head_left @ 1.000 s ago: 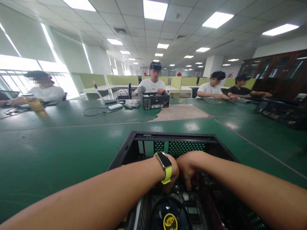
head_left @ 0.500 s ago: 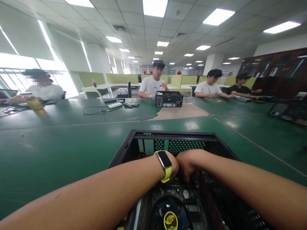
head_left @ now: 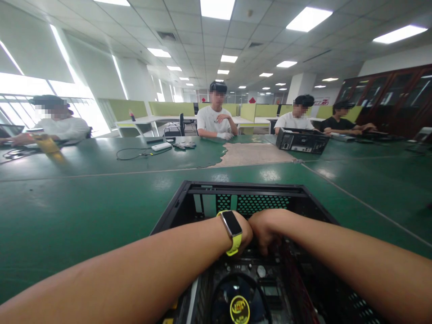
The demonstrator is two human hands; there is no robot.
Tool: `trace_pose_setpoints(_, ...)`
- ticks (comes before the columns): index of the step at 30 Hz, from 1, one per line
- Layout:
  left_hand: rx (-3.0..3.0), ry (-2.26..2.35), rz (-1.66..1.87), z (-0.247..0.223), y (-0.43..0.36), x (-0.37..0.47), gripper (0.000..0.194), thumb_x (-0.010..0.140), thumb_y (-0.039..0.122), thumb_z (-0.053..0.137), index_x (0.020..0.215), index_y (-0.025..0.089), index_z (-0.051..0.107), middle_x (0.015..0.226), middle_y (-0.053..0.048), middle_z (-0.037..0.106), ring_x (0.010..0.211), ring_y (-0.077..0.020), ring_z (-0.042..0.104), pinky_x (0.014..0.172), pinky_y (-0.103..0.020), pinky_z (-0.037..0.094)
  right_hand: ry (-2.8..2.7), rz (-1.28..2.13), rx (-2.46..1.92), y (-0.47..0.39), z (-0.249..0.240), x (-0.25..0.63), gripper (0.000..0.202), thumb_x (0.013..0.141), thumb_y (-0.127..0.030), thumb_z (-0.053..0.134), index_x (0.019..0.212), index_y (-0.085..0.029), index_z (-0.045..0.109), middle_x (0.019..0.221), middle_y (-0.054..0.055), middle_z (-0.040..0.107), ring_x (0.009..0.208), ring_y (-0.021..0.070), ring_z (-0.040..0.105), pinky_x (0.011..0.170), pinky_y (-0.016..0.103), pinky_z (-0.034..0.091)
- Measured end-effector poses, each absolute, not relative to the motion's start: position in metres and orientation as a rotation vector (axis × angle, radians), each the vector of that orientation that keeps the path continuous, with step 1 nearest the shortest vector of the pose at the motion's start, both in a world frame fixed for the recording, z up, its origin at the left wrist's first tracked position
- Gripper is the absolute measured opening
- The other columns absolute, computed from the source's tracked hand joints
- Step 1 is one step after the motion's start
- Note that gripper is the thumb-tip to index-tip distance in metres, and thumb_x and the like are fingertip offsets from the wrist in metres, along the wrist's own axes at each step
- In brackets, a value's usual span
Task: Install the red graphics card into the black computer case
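Spreading across nearly the whole view, green table [head_left: 84, 198], same as a second ago, with a worn tan patch [head_left: 253, 155] near the far middle. Sitting open at the near edge, black computer case [head_left: 189, 193], perforated back wall facing away, a touch higher in view than before as the head camera has tipped slightly. Reaching in from the lower left and lower right, two bare forearms, meeting over the case's interior just as in both earlier pictures. Pressed knuckle to knuckle inside the case: left hand [head_left: 245, 234], with a yellow-strapped smartwatch [head_left: 232, 229] on its wrist, and right hand [head_left: 266, 229], fingers curled downward toward the motherboard [head_left: 259, 274]. Cannot tell whether either hand grips anything, fingertips being hidden below the knuckles; posture hardly changed over the second, only drawn a little closer together and higher. Lying below the hands, round cooler fan [head_left: 239, 301] with a yellow label at its hub.

Changed most on the far side: second black computer case [head_left: 302, 141], a second ago right in front of the seated person in a white shirt [head_left: 216, 121], half a second ago slid rightward, now resting well to the right before another seated person in white [head_left: 293, 119]. Raised toward the chest now, that first person's hand, no longer on the case. Unmoved on the far left: another seated person [head_left: 60, 126], a yellow bottle [head_left: 47, 145], a black cable [head_left: 135, 154], a white adapter [head_left: 161, 146]
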State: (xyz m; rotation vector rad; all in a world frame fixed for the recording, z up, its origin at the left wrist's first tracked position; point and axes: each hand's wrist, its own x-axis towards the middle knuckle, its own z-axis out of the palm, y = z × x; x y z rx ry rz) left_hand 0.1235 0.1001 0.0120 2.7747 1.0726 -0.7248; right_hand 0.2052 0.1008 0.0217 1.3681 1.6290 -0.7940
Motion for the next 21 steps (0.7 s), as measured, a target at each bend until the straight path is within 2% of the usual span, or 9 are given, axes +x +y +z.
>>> trace_pose_setpoints(3, 2.694, 0.992, -1.113, 0.022, 0.094, 0.125, 0.027, 0.03, 0.018, 0.091, 0.042, 0.021, 0.067, 0.061, -0.005, 0.071, 0.058, -0.0214, 0.064, 0.06, -0.029, 0.051, 1.654, -0.777, 1.366, 0.1, 0.024, 0.204, 0.012, 0.064, -0.018, 0.075, 0.064, -0.012, 0.065, 0.072, 0.008, 0.07, 0.073, 0.0255, 0.069, 0.065, 0.036, 0.056)
trace_pose_setpoints(7, 2.739, 0.902, -1.238, 0.032, 0.083, 0.128, 0.021, 0.044, 0.017, 0.087, 0.061, 0.018, 0.074, 0.089, -0.007, 0.075, 0.07, -0.0254, 0.067, 0.071, -0.036, 0.055, 1.655, -0.67, 1.332, 0.099, 0.023, 0.203, 0.016, 0.057, -0.018, 0.08, 0.067, -0.013, 0.069, 0.074, 0.006, 0.071, 0.074, 0.0267, 0.069, 0.066, 0.037, 0.057)
trace_pose_setpoints(8, 2.74, 0.905, -1.254, 0.033, 0.081, 0.129, 0.019, 0.046, 0.017, 0.085, 0.061, 0.018, 0.073, 0.089, -0.007, 0.075, 0.071, -0.0264, 0.067, 0.073, -0.038, 0.055, 1.625, -0.658, 1.321, 0.099, 0.023, 0.203, 0.015, 0.057, -0.019, 0.08, 0.065, -0.013, 0.069, 0.073, 0.005, 0.071, 0.074, 0.026, 0.069, 0.067, 0.036, 0.056)
trace_pose_setpoints(10, 2.721, 0.935, -1.283, 0.035, 0.078, 0.13, 0.018, 0.049, 0.016, 0.084, 0.047, 0.017, 0.066, 0.082, -0.007, 0.074, 0.072, -0.0278, 0.067, 0.075, -0.042, 0.054, 1.567, -0.653, 1.303, 0.1, 0.023, 0.2, 0.012, 0.059, -0.019, 0.079, 0.062, -0.014, 0.068, 0.072, 0.004, 0.07, 0.074, 0.0244, 0.069, 0.068, 0.034, 0.056)
trace_pose_setpoints(12, 2.698, 0.958, -1.293, 0.035, 0.076, 0.131, 0.037, 0.051, 0.014, 0.082, 0.032, 0.016, 0.051, 0.073, -0.006, 0.072, 0.075, -0.0287, 0.067, 0.077, -0.043, 0.054, 1.608, -0.601, 1.277, 0.099, 0.026, 0.197, 0.014, 0.056, -0.019, 0.08, 0.06, -0.015, 0.068, 0.072, 0.004, 0.07, 0.076, 0.0249, 0.069, 0.071, 0.034, 0.055)
trace_pose_setpoints(14, 2.687, 0.96, -1.292, 0.035, 0.077, 0.131, 0.048, 0.053, 0.014, 0.081, 0.027, 0.015, 0.041, 0.068, -0.007, 0.069, 0.078, -0.0299, 0.066, 0.077, -0.044, 0.053, 1.711, -0.476, 1.23, 0.099, 0.032, 0.193, 0.02, 0.05, -0.023, 0.083, 0.061, -0.016, 0.068, 0.074, 0.003, 0.07, 0.082, 0.0278, 0.068, 0.076, 0.038, 0.054)
trace_pose_setpoints(17, 2.677, 0.963, -1.274, 0.031, 0.08, 0.131, 0.048, 0.047, 0.015, 0.084, 0.026, 0.016, 0.04, 0.061, -0.006, 0.066, 0.08, -0.0311, 0.065, 0.08, -0.045, 0.052, 1.8, -0.312, 1.2, 0.094, 0.043, 0.19, 0.029, 0.043, -0.028, 0.086, 0.063, -0.018, 0.068, 0.079, 0.003, 0.071, 0.087, 0.0302, 0.067, 0.081, 0.042, 0.053)
trace_pose_setpoints(21, 2.679, 0.928, -1.172, 0.024, 0.085, 0.132, 0.046, 0.036, 0.011, 0.085, 0.025, 0.018, 0.042, 0.058, -0.005, 0.066, 0.077, -0.0296, 0.065, 0.079, -0.042, 0.051, 1.949, -0.254, 1.284, 0.083, 0.061, 0.19, 0.039, 0.043, -0.033, 0.088, 0.076, -0.019, 0.072, 0.084, 0.005, 0.071, 0.089, 0.0308, 0.067, 0.08, 0.04, 0.052)
